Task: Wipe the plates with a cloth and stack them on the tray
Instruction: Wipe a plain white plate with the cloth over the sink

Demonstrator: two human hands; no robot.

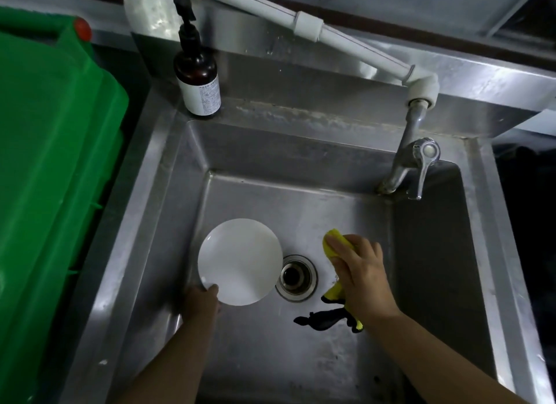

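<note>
Two bare forearms reach down into the steel sink (168, 199). Left hand (201, 302) grips the near rim of a white plate (239, 260), held over the basin just left of the drain (296, 277). Right hand (361, 275) clutches a yellow cloth (332, 245) right of the drain, apart from the plate.

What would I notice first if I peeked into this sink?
A round white plate in the steel sink, gripped at its near edge by the left hand. Right of the drain, the right hand holds a bright yellow cloth. A big green bin stands left.
</note>
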